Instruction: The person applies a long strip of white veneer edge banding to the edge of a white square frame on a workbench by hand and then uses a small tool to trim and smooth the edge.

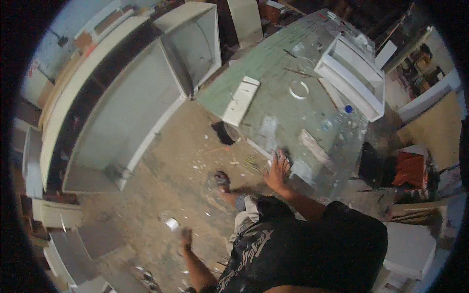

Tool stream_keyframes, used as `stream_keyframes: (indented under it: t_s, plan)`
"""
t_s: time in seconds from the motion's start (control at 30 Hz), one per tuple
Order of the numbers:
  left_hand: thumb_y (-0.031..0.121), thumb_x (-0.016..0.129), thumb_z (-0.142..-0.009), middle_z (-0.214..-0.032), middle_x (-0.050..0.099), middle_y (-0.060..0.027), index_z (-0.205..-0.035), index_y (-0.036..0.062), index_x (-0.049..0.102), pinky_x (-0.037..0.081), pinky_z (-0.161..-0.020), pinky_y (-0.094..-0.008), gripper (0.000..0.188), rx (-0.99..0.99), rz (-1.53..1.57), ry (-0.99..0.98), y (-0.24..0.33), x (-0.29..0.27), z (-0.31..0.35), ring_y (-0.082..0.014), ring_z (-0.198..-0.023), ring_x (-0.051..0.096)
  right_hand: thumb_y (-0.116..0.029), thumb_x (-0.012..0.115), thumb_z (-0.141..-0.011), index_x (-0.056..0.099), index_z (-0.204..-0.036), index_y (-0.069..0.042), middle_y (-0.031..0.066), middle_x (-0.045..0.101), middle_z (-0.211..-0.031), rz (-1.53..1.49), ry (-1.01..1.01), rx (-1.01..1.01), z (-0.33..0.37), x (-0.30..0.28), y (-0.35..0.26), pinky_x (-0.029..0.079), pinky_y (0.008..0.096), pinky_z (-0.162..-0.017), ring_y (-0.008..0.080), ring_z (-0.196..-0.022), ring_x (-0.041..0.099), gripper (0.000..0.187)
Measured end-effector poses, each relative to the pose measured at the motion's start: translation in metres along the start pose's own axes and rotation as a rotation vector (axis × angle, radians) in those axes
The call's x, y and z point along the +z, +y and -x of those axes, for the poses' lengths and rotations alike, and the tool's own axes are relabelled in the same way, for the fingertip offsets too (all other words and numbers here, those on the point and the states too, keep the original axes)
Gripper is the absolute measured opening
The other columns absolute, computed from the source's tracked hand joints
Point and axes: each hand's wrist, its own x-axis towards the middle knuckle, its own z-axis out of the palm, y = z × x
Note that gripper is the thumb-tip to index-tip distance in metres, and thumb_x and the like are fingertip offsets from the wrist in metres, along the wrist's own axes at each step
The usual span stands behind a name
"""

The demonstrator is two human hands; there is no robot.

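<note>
On the near edge of the table (276, 102), the right hand (277, 173) is resting partly open, holding nothing visible, apparently for support. At near left, the left hand (186, 238) is hanging beside a white roll-like object (172, 224); its grip is indiscernible.

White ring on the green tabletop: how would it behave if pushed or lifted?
The white ring lies flat, so it would probably slide. Its thin band suggests little weight. Stood on edge, its round outline might let it roll.
</note>
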Motion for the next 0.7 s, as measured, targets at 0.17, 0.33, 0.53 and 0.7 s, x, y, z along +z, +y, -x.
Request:
stream_keyframes:
  t_s: [0.17,0.33,0.53,0.7]
  plan:
    - [0.039,0.047,-0.1,-0.133,0.055,-0.0187,-0.131,0.0022,0.053,0.03,-0.11,-0.0424,0.048,-0.101,-0.116,-0.284,0.049,0.009,-0.018,-0.0305,-0.127,0.047,-0.02,0.074,-0.07,0.033,-0.139,-0.002,0.023,0.025,-0.147,-0.046,0.087,0.089,-0.128,0.064,-0.08,0.022,0.0584,-0.104,0.0466,-0.128,0.029,0.083]
    - [0.037,0.051,-0.098,-0.127,0.057,-0.0181,-0.126,0.0023,0.054,0.035,-0.104,-0.0421,0.045,-0.177,0.021,-0.255,0.067,-0.071,-0.149,-0.0297,-0.119,0.051,-0.02,0.07,-0.076,0.029,-0.144,-0.007,0.0214,0.024,-0.148,-0.117,0.105,0.129,-0.24,0.088,-0.153,0.026,0.058,-0.102,0.0459,-0.127,0.032,0.081]
    - [0.035,0.057,-0.095,-0.12,0.061,-0.0173,-0.121,0.0023,0.056,0.04,-0.097,-0.0418,0.042,-0.111,0.071,-0.209,0.124,-0.159,-0.325,-0.0288,-0.11,0.055,-0.021,0.069,-0.076,0.035,-0.139,-0.001,0.0262,0.026,-0.146,-0.055,0.126,0.182,-0.346,0.126,-0.183,0.027,0.0598,-0.103,0.0475,-0.129,0.031,0.073]
    - [0.033,0.062,-0.093,-0.114,0.063,-0.0167,-0.116,0.0023,0.058,0.045,-0.091,-0.0415,0.039,-0.04,-0.022,-0.234,0.176,-0.233,-0.474,-0.0279,-0.103,0.059,-0.026,0.067,-0.079,0.038,-0.137,-0.006,0.0246,0.029,-0.144,0.007,0.109,0.283,-0.427,0.198,-0.176,0.025,0.0582,-0.103,0.044,-0.129,0.031,0.068]
